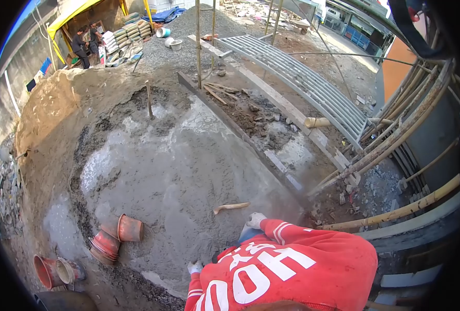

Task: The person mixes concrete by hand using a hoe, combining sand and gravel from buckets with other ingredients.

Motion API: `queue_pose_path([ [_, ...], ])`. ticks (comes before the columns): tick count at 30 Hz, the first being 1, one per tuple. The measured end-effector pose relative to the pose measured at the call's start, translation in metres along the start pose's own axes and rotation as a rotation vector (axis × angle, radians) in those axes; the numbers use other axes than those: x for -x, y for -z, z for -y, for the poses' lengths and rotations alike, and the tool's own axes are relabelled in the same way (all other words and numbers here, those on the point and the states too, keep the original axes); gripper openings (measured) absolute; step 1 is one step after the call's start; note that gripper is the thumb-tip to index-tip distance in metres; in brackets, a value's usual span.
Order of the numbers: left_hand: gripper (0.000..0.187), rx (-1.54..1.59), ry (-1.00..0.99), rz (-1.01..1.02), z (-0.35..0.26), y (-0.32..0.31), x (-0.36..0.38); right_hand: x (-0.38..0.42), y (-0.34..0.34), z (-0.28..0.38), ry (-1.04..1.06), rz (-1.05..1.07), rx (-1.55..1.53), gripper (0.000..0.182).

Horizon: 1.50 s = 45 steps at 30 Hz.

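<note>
My right hand (256,220), in a pale glove, reaches forward over the wet grey mortar (173,171) with its fingers curled. Whatever they close on is too small and hidden to name. Just below that hand shows a bit of blue cloth (249,234). A short wooden stick (231,207) lies on the mortar in front, apart from the hand. My left hand (194,267), also gloved, is low at the mortar's near side; its fingers are too small to read. My red sweatshirt (313,264) with white lettering covers much of the foreground.
Stacked orange buckets (105,242) tilt on the mortar's left, with more buckets (48,270) nearby. A board (240,135) edges the right side. Beyond are a metal grating (297,72), bamboo poles (396,210), an upright stick (149,99), cement bags (131,33) and two people (79,46).
</note>
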<state>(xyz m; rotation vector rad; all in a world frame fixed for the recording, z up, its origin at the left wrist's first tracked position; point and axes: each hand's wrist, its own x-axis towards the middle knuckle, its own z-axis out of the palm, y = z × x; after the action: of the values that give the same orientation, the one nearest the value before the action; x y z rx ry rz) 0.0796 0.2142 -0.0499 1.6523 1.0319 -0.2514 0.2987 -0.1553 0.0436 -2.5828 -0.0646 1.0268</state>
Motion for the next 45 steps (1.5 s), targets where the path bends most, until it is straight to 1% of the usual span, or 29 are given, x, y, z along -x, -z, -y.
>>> queue_pose_path([
  [2,0.035,-0.115,-0.071,-0.009,0.006,0.001,-0.009,0.003,0.0,-0.001,-0.002,0.002,-0.021,0.056],
  [4,0.036,-0.124,-0.048,0.003,0.0,0.004,-0.005,0.0,-0.008,-0.009,-0.005,0.005,-0.039,0.058],
  [6,0.036,-0.128,-0.029,0.015,-0.004,0.002,-0.003,-0.003,-0.015,-0.01,0.025,-0.115,0.014,0.047],
  [7,0.035,-0.178,-0.059,-0.016,-0.004,0.002,-0.002,-0.006,-0.012,-0.01,-0.006,-0.022,-0.013,0.06],
  [8,0.034,-0.228,-0.089,-0.046,-0.004,0.002,-0.002,-0.009,-0.011,-0.009,-0.001,-0.025,-0.014,0.06],
  [9,0.034,-0.228,-0.091,-0.049,-0.001,0.003,-0.003,-0.006,-0.009,-0.007,-0.014,0.02,-0.016,0.06],
  [10,0.034,-0.165,-0.079,-0.038,0.001,0.002,-0.004,-0.005,-0.006,-0.005,-0.028,0.063,-0.019,0.06],
  [14,0.032,-0.02,-0.035,-0.014,-0.003,0.002,0.003,-0.003,-0.008,-0.003,-0.01,0.029,-0.034,0.06],
  [17,0.032,-0.112,-0.081,-0.007,-0.012,0.004,0.015,-0.001,-0.01,-0.003,-0.001,-0.015,-0.03,0.057],
  [18,0.032,-0.12,-0.082,-0.002,-0.01,0.006,0.014,0.0,-0.01,-0.002,0.005,-0.037,-0.021,0.051],
  [19,0.031,-0.128,-0.071,0.019,-0.002,0.005,0.008,0.0,-0.011,-0.002,0.012,-0.061,-0.012,0.044],
  [21,0.031,-0.139,-0.059,0.044,0.016,0.003,-0.006,-0.002,-0.014,-0.002,0.003,-0.069,-0.016,0.044],
  [23,0.031,-0.168,-0.236,0.029,0.034,0.002,-0.019,0.001,-0.016,-0.003,-0.005,-0.075,-0.016,0.043],
  [24,0.031,-0.169,-0.236,0.03,0.032,0.002,-0.017,0.001,-0.015,-0.003,0.006,-0.075,-0.004,0.043],
  [26,0.031,-0.18,-0.124,0.024,0.021,0.002,-0.008,0.002,-0.012,-0.005,0.019,-0.072,0.013,0.043],
  [28,0.031,-0.17,-0.099,0.012,0.01,0.003,-0.001,0.004,-0.007,-0.004,0.004,-0.006,-0.013,0.055],
  [29,0.032,-0.162,-0.074,0.005,0.004,0.005,0.002,0.004,-0.007,-0.003,0.007,-0.005,-0.01,0.055],
  [31,0.032,-0.135,-0.045,0.012,-0.01,0.008,0.009,0.002,-0.012,-0.007,0.023,-0.079,0.015,0.043],
  [32,0.033,-0.111,-0.017,0.019,-0.015,0.009,0.01,0.0,-0.013,-0.009,0.028,-0.08,0.021,0.043],
  [36,0.035,-0.111,-0.039,0.024,-0.014,0.009,0.005,-0.006,-0.014,-0.009,0.058,-0.079,0.044,0.044],
  [38,0.032,0.024,0.02,0.022,-0.025,0.009,0.012,-0.004,-0.011,-0.006,0.063,-0.069,0.059,0.044],
  [41,0.028,0.075,0.032,0.03,-0.027,0.007,0.014,0.0,-0.007,-0.002,0.049,-0.08,0.048,0.045],
  [42,0.028,0.078,0.032,0.032,-0.026,0.007,0.011,0.0,-0.007,-0.001,0.049,-0.078,0.051,0.045],
  [44,0.025,-0.043,-0.035,0.093,-0.016,0.009,0.004,-0.002,-0.006,-0.002,0.048,-0.073,0.056,0.045],
  [45,0.025,-0.041,-0.028,0.094,-0.018,0.005,0.007,-0.002,-0.004,-0.002,0.056,-0.076,0.052,0.044],
])
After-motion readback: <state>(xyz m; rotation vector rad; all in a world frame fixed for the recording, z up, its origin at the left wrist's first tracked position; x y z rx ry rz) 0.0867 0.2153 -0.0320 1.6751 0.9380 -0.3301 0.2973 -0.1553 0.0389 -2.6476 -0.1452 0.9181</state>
